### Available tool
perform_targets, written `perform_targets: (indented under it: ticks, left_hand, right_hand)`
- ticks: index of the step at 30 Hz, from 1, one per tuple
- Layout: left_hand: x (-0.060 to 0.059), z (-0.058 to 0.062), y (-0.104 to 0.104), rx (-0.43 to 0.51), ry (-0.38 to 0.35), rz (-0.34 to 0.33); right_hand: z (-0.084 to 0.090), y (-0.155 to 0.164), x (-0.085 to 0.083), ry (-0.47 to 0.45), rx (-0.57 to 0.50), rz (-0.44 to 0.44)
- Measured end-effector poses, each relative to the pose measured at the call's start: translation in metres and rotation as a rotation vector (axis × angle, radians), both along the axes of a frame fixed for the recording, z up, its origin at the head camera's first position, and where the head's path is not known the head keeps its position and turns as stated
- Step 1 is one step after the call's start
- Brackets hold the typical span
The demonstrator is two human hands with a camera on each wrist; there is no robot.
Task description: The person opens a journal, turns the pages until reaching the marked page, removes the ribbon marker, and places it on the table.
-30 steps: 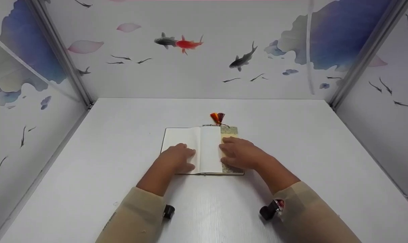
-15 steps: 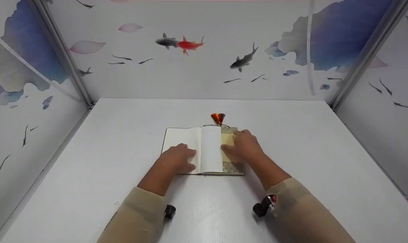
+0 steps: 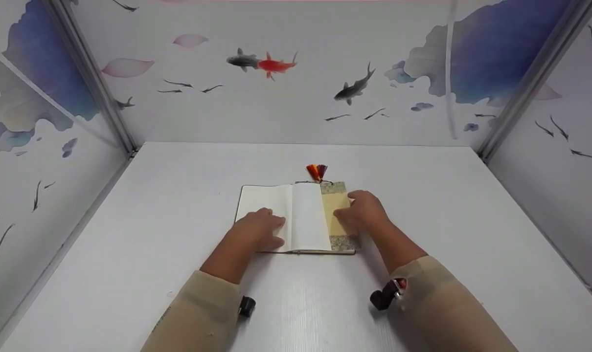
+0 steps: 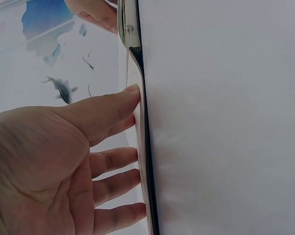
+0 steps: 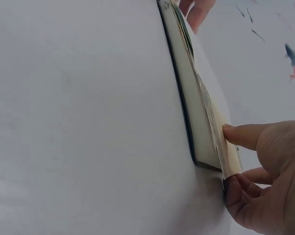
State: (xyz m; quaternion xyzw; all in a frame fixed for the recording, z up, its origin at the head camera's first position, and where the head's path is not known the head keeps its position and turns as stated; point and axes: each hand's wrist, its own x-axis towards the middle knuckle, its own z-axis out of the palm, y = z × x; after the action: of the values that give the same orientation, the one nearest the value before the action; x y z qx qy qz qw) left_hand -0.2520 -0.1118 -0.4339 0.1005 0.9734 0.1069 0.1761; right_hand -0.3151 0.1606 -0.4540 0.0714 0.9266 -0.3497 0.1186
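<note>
On the smooth white tabletop [image 3: 159,215], enclosed by 3 patterned white walls [image 3: 291,112], an open dark-covered book [image 3: 309,215] is pressed by the left hand [image 3: 254,231], fingers straight. Its speckle-ended cream sheet [image 3: 331,208] is pinched by the right hand [image 3: 368,212].

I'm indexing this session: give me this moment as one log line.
left hand: touching open white-paged book | right hand: pinching yellow grey-banded paper flap | red, orange and maroon tassel: beyond book's far edge
</note>
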Motion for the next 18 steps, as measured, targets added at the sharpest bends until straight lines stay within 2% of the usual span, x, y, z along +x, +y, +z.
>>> perform_targets:
  ticks: [5, 12, 18]
  left_hand:
    - [0.001, -0.001, -0.001, 0.003, 0.02, -0.018]
    - [0.002, 0.001, -0.001, 0.023, 0.022, -0.005]
    - [0.002, 0.0, -0.001, 0.022, 0.02, -0.005]
  right_hand:
    - [0.001, 0.01, -0.003, 0.057, -0.071, 0.002]
    - [0.006, 0.02, -0.006, 0.008, -0.198, -0.048]
    - [0.004, 0.025, -0.008, -0.03, -0.26, -0.076]
